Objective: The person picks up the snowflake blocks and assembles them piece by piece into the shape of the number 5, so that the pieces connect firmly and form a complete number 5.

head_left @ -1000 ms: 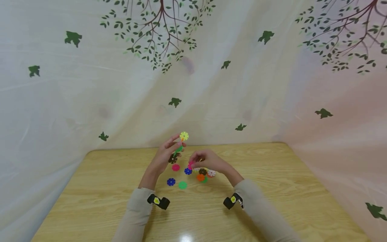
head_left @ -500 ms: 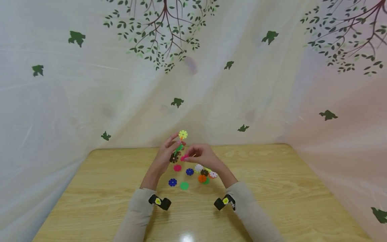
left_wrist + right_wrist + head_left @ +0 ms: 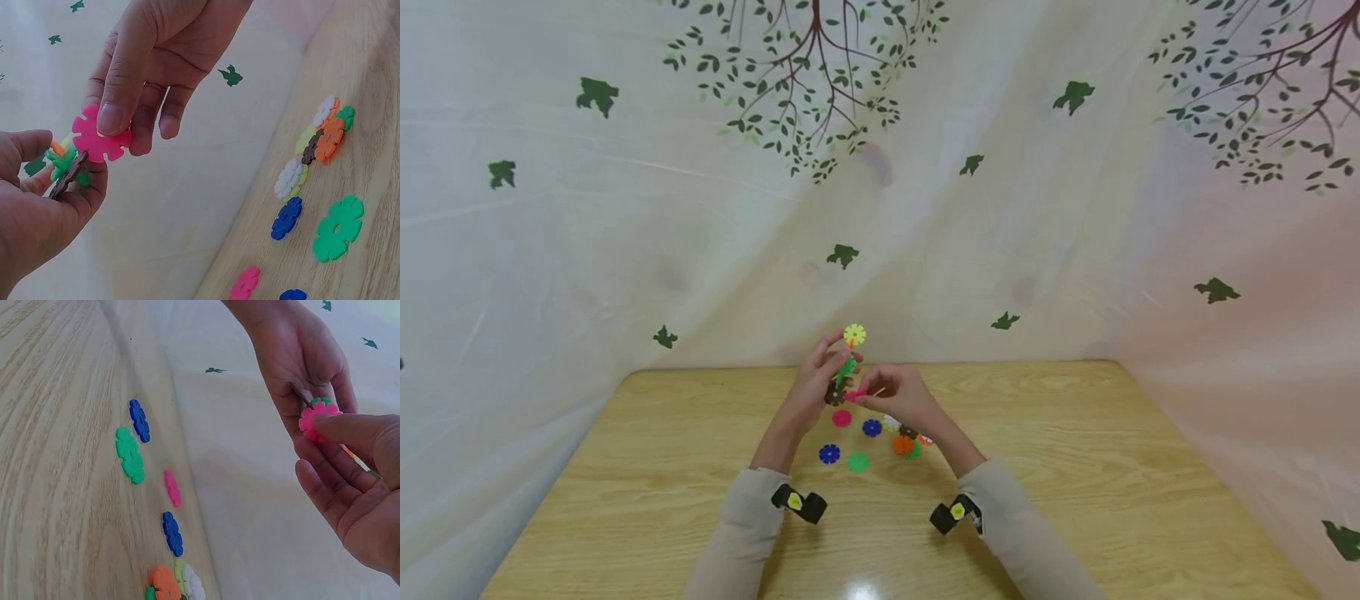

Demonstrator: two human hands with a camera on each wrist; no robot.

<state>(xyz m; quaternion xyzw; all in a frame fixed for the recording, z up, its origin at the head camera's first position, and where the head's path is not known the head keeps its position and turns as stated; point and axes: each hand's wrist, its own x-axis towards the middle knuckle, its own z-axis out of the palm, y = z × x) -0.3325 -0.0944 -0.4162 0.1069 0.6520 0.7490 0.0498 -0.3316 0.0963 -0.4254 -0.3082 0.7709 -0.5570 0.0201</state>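
My left hand (image 3: 808, 392) holds a chain of joined plastic snowflake discs up over the table. A yellow disc (image 3: 854, 335) tops the chain, with an orange one edge-on below it, then green (image 3: 61, 164), then a brown disc (image 3: 69, 175) at the lower end. Between thumb and fingers, my right hand (image 3: 904, 393) pinches a pink snowflake disc (image 3: 100, 139). Its notched edge meets the brown disc's edge in the left wrist view. Part of the chain is hidden behind the left fingers and, in the right wrist view, behind the pink disc.
On the wooden table (image 3: 662, 467) lie loose discs: a pink one (image 3: 842, 418), two blue ones (image 3: 830, 454), and a green one (image 3: 338, 229). A small heap with an orange disc (image 3: 329, 139) and white ones lies to their right. A leaf-printed cloth (image 3: 737, 275) hangs behind.
My right hand has moved left and slightly up from over the loose discs, carrying the pink disc to the brown end of the chain. My left hand has stayed nearly still.
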